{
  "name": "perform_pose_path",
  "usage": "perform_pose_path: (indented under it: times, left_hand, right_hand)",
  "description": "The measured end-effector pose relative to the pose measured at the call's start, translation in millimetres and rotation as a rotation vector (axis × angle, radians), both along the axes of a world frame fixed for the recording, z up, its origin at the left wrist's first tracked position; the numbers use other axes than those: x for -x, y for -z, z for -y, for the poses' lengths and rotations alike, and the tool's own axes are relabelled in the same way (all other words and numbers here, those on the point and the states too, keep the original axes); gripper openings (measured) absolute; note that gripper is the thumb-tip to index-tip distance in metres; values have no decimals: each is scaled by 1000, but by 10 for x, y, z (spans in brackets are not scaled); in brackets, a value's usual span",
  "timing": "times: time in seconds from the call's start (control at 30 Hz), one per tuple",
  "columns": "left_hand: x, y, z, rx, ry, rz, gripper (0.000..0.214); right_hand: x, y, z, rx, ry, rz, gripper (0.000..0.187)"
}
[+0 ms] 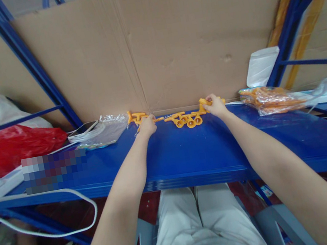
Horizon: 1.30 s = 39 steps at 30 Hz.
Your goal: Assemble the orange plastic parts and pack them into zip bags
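My left hand [148,127] is closed at the back of the blue shelf, on an orange corkscrew [158,119] whose metal spiral points right. More orange corkscrews [137,115] lie close around its fingers, some with spirals showing at the left. My right hand [217,106] pinches an orange plastic piece [204,101] near the cardboard; its exact shape is partly hidden by the fingers. Between the hands lie several orange T-handled pieces with cup-shaped ends [191,123], their openings facing me.
A cardboard sheet [183,38] stands behind the blue shelf [187,152]. Clear plastic packaging [114,129] and a phone [84,130] lie left, beside a red bag [18,146]. A bag of orange pieces [273,99] lies right. A white cable [94,215] hangs over the front edge.
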<state>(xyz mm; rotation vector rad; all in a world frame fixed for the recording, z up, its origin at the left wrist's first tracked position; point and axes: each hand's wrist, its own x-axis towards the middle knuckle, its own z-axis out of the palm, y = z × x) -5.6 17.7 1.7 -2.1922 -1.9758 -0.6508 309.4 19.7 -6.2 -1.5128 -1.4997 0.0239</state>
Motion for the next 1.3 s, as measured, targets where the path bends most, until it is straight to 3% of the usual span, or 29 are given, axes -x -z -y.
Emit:
perform_pose_path:
  times: [0.13,0.33,0.67,1.0,1.3]
  left_hand:
    - [-44,-32,45,-31,52,78,30]
    - [-113,-28,82,-55,141,66,30]
    - [-128,25,25,-73,182,39,26]
    - [-148,5,41,-102,193,68,28]
    - [-138,13,21,-135,219,105,25]
  right_hand:
    - [146,-11,-42,5,-155,79,21]
    - [375,-57,-4,156,-346,148,25]
    - [424,-140,64,241,-508,44,24]
    - [465,-194,109,241,-496,97,29]
    - [437,-158,78,241,-386,144,31]
